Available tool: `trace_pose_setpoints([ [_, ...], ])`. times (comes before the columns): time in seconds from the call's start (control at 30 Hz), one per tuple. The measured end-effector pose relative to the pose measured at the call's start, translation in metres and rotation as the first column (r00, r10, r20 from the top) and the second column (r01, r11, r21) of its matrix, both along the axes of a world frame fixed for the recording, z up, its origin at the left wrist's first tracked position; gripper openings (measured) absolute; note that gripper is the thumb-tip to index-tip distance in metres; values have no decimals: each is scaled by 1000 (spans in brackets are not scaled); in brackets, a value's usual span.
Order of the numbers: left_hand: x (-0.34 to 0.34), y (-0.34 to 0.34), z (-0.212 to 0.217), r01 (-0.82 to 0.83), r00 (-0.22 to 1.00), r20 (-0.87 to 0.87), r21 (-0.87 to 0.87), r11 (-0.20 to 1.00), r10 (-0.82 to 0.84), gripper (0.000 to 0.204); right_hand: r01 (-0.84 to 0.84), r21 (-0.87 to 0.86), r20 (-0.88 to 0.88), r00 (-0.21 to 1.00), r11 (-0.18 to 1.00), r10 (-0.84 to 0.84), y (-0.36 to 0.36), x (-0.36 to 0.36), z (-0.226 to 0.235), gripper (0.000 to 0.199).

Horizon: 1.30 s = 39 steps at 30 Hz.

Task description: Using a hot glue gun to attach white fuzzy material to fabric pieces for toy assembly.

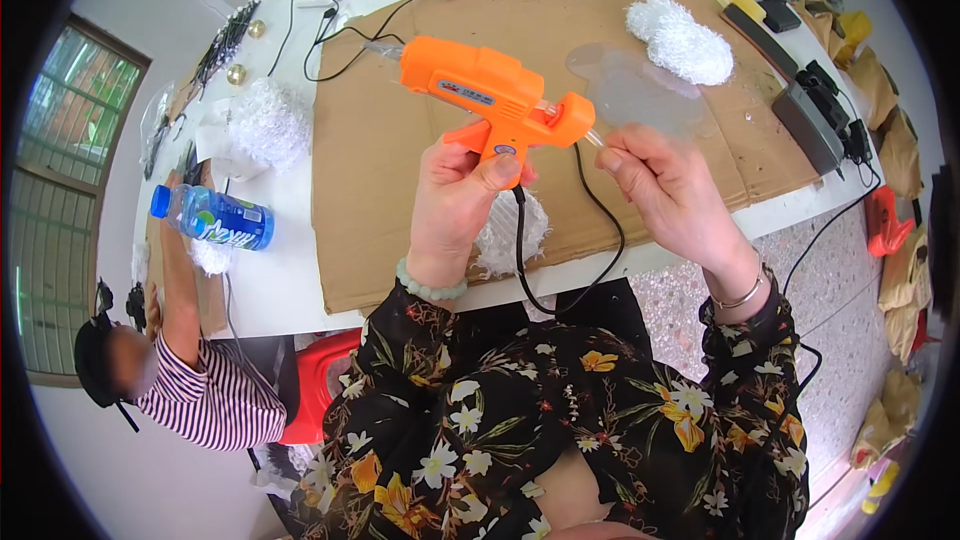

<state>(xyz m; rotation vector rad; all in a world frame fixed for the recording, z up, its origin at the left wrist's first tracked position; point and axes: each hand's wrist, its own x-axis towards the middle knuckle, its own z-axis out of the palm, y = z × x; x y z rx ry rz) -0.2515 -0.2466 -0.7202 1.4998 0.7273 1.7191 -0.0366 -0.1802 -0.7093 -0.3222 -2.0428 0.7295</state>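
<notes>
Left hand (pixel 455 195) grips the light, rigid glue gun (pixel 495 100) by its handle; right hand (pixel 665 190) pinches the slim glue stick (pixel 592 137) at the rear; the stick likely bends

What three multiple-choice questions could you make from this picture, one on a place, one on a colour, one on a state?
1. Where does the water bottle lie?
A. on the white table, left of the cardboard sheet
B. on the floor
C. on the cardboard

2. What colour is the glue gun?
A. blue
B. orange
C. black

3. How is the glue gun held?
A. lying loose on the table
B. hanging by its cord
C. gripped in the left hand, while the right hand pinches a glue stick at its back

Answers: 1 A, it lies on bare white tabletop; 2 B, its body is orange; 3 C, left fingers wrap the handle.
</notes>
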Motion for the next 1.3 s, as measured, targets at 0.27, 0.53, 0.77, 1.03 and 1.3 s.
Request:
trace_pose_setpoints([
  [0.27,-12,-30,18,-13,1000,2,-68,998,13,37,37,24,-12,999,999,-37,-24,-16,7,12],
  [0.53,-22,-46,12,13,1000,14,-67,998,-12,41,45,40,-43,998,998,-43,-39,-24,5,12],
  [0.77,-25,-51,8,-36,999,34,-101,994,40,37,127,-36,52,991,991,-125,-50,-35,8,13],
  [1.03,-41,-33,-37,-86,967,232,-83,993,104,36,162,4,-54,985,987,-161,-67,-93,-39,26],
  [1.3,-7,-90,-99,-48,953,295,-86,995,71,39,-451,-536,-380,884,714,274,-87,-107,-114,34],
])
